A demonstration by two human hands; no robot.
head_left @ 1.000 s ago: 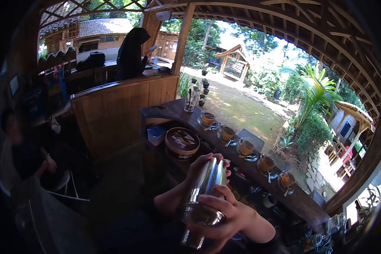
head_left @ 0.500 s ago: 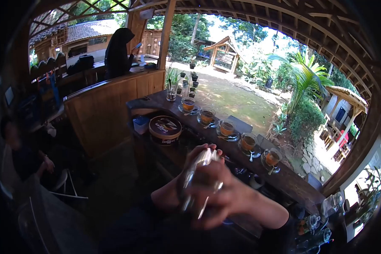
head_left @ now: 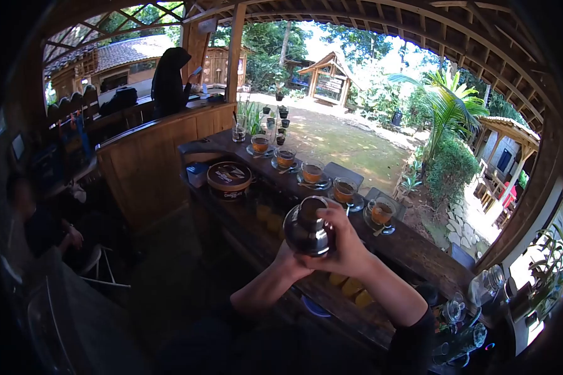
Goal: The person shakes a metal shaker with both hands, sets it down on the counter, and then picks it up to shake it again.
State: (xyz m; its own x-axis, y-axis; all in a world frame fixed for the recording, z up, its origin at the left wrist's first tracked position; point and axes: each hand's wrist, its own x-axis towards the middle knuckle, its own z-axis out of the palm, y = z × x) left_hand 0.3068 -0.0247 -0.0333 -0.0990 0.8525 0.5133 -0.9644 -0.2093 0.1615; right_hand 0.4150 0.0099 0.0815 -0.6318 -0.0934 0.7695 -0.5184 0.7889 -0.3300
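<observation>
1. While both hands raise it in front of the chest, a metal shaker (head_left: 309,231) is tilted, its narrower capped end pointing up and toward the viewer.
2. The right hand (head_left: 344,247) has its fingers curled around the shaker's side, reaching up near the cap.
3. The left hand (head_left: 291,265) grips the shaker from below; the metal hides most of its fingers.
4. Beyond the shaker, a dark wooden bench (head_left: 413,256) runs diagonally, carrying a row of five glass cups (head_left: 311,173) of orange-brown drink on saucers with spoons.
5. Left of the row sit a round chocolate tub (head_left: 229,179) and, just beside it, a blue container (head_left: 197,174).
6. Glass jars (head_left: 485,286) cluster at lower right.
7. Farther off, a person in black (head_left: 171,84) stands behind a wooden partition (head_left: 159,153).
</observation>
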